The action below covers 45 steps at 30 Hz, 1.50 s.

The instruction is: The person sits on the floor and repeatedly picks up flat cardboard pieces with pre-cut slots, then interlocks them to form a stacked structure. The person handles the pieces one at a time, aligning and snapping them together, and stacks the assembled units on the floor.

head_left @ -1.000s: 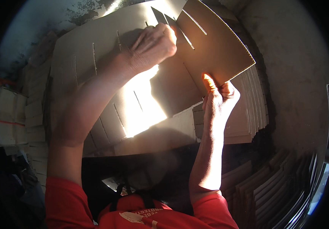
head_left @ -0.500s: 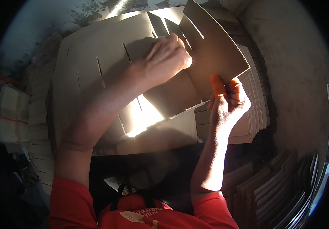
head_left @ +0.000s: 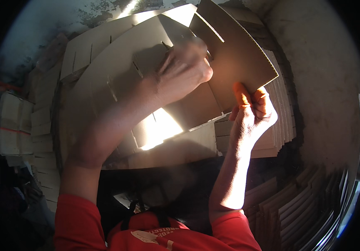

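A long slotted cardboard divider sheet (head_left: 117, 58) lies tilted in front of me, with several narrow slits across it. At its right end, another slotted cardboard divider piece (head_left: 238, 50) stands up at an angle, its corrugated edge facing right. My right hand (head_left: 255, 108) pinches the lower corner of this piece; orange covers sit on its thumb and a finger. My left hand (head_left: 188, 62) reaches across the long sheet, its fingers curled closed at the junction of sheet and upright piece. Its fingertips are hidden and slightly blurred, but it appears to grip the long sheet there.
Another slotted sheet (head_left: 79, 52) lies beneath at the far left. Stacked cardboard (head_left: 286, 104) stands at the right, with more upright sheets (head_left: 301, 205) at lower right. A strapped bundle (head_left: 15, 121) is at left. A bare wall (head_left: 330, 83) rises on the right.
The long sheet's left end has shifted right and downward, uncovering the slotted sheet beneath. Both hands have moved slightly right, and the upright piece has moved a little right with my right hand.
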Tool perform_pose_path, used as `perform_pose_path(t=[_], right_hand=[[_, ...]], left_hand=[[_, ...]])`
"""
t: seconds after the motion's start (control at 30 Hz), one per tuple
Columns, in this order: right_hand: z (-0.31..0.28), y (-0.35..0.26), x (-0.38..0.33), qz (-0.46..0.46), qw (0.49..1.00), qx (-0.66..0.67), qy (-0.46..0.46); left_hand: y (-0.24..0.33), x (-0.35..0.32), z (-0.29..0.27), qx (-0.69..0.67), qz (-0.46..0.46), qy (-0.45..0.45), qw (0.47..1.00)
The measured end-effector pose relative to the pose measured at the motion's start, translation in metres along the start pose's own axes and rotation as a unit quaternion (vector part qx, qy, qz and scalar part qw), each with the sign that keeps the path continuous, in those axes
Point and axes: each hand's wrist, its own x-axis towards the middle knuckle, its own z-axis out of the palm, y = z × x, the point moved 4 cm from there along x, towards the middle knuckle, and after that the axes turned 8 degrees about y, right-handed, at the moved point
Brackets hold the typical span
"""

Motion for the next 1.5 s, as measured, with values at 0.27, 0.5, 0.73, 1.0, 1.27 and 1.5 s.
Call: perform_pose_path(t=[0.27, 0.5, 0.73, 1.0, 1.27, 1.5], right_hand=[[-0.004, -0.003, 0.0, -0.011, 0.999, -0.013, -0.027], [-0.004, -0.003, 0.0, -0.002, 1.0, 0.0, -0.022], [-0.004, -0.005, -0.002, 0.013, 0.999, -0.022, -0.025], [-0.012, 0.01, 0.008, -0.072, 0.995, -0.058, 0.026], [-0.015, 0.012, 0.008, -0.098, 0.99, -0.093, 0.035], [-0.007, 0.005, 0.001, -0.053, 0.997, -0.055, 0.028]], left_hand=[[-0.014, -0.012, -0.002, -0.053, -0.009, 0.109, 0.993], [-0.022, -0.017, -0.007, -0.058, -0.071, 0.023, 0.996], [0.019, -0.011, -0.019, -0.099, 0.003, 0.111, 0.989], [0.047, -0.014, -0.034, -0.211, -0.06, 0.092, 0.971], [-0.127, -0.044, 0.086, -0.053, -0.28, -0.114, 0.952], [-0.184, -0.13, 0.184, 0.052, -0.173, -0.046, 0.982]])
